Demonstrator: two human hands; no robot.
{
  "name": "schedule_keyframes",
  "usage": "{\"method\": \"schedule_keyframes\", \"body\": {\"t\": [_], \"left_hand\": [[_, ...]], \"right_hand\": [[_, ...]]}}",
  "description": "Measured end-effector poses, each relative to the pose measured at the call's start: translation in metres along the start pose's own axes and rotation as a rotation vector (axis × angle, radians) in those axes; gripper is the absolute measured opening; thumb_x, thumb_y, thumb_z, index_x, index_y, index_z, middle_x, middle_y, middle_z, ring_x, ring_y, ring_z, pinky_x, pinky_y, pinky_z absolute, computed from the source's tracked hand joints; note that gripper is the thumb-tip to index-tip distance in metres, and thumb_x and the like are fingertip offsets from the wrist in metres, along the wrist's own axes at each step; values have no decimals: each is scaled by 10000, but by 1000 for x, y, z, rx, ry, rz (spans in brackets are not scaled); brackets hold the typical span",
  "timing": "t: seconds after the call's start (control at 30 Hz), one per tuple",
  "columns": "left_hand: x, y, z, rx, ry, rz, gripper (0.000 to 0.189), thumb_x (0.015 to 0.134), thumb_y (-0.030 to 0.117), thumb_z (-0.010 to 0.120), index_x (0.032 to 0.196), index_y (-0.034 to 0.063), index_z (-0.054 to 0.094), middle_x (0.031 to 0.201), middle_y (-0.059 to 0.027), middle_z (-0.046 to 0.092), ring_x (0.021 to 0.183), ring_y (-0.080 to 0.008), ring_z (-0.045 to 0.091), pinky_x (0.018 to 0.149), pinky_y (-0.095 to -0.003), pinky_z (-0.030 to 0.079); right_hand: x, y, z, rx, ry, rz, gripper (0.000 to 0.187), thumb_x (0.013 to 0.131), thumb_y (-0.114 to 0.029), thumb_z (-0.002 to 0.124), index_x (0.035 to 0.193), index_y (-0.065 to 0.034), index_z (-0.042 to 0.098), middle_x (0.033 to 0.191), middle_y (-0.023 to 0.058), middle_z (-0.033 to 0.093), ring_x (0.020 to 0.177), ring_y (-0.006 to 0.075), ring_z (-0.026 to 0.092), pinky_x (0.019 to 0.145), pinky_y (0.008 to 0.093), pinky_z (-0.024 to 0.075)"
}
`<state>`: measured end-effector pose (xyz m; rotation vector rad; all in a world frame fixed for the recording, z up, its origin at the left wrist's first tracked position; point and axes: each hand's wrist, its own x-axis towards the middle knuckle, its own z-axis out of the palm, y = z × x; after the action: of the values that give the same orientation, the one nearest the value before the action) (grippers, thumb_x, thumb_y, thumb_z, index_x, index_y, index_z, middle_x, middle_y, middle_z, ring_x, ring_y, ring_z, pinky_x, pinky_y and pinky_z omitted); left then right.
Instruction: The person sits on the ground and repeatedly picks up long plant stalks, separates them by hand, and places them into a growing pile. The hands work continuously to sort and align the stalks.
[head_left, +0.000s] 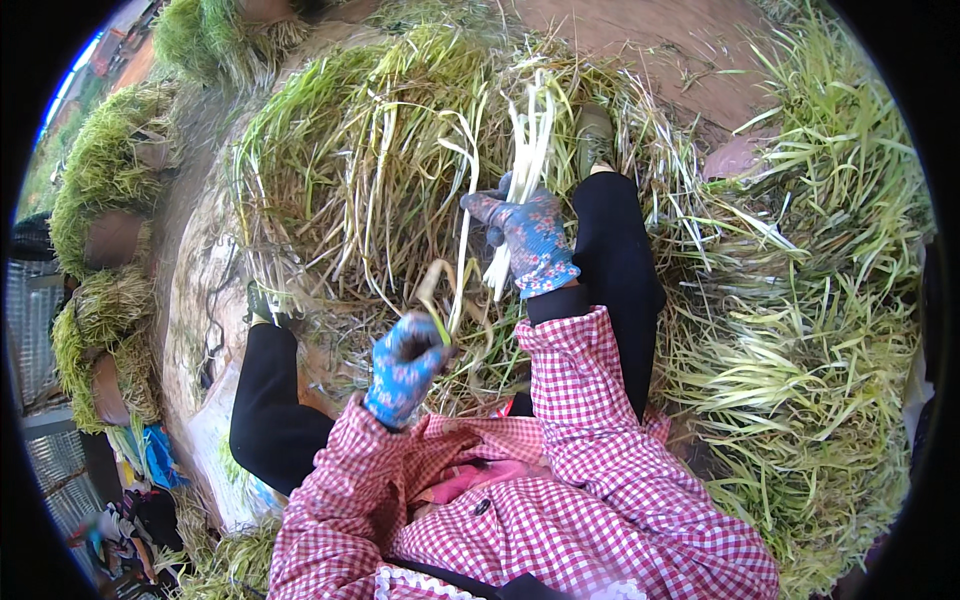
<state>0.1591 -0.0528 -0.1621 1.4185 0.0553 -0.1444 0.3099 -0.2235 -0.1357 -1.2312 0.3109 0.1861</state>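
My right hand (532, 236), in a blue flowered glove, grips a small bundle of pale-stemmed leafy stalks (529, 142). Their white cut-looking ends stick out below the palm. One single stalk (461, 262) runs past the thumb and fingertips of that hand, down toward my left hand. Lower and to the left, my left hand (409, 367), gloved alike, is closed on a thin yellow-green leaf (433, 311); its fingertips are partly blurred. A wide heap of the same green stalks (337, 165) lies in front of me, between and beyond my feet.
More loose leafy stalks (795, 375) are piled along my right side. Tied bundles (112, 180) stand at the left, with another (210, 37) at the far left. A white sheet (225, 427) lies beside my left leg. Corrugated metal (64, 457) borders the left edge.
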Motion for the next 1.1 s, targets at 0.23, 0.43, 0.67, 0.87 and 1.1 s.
{"method": "schedule_keyframes", "body": {"t": [0.23,0.43,0.67,0.87,1.1], "left_hand": [[-60,-45,-82,1296,-621,-315,257,736,205,715,949,73,659,890,-151,638,819,-339,629,755,-404,511],[15,18,-62,501,98,-89,140,842,50,631,971,-1,645,797,-35,628,703,-99,566,644,-220,465],[75,13,39,242,203,-100,186,831,133,680,927,-19,632,752,-11,639,651,-63,540,614,-231,463],[34,16,23,362,158,-213,155,822,97,674,913,-23,637,711,-16,626,599,-54,516,546,-224,436],[56,24,31,280,286,-30,154,827,115,692,897,-16,649,687,-3,613,605,-36,470,531,-228,396]], "right_hand": [[11,-7,-14,232,146,-138,337,710,-44,781,922,-19,520,760,92,658,513,91,566,387,200,418],[-2,-15,-9,80,78,-54,325,719,-48,775,925,-10,525,767,94,666,573,130,619,408,211,420],[-2,-14,-9,25,84,-37,401,698,-81,796,973,-1,514,792,90,667,557,106,585,418,225,418],[9,-8,-14,264,222,-93,365,694,-59,789,912,-40,498,734,60,618,527,115,576,389,204,419],[-10,-18,1,46,-56,29,345,751,-117,769,949,-29,500,812,89,656,649,146,660,438,206,438]]}}
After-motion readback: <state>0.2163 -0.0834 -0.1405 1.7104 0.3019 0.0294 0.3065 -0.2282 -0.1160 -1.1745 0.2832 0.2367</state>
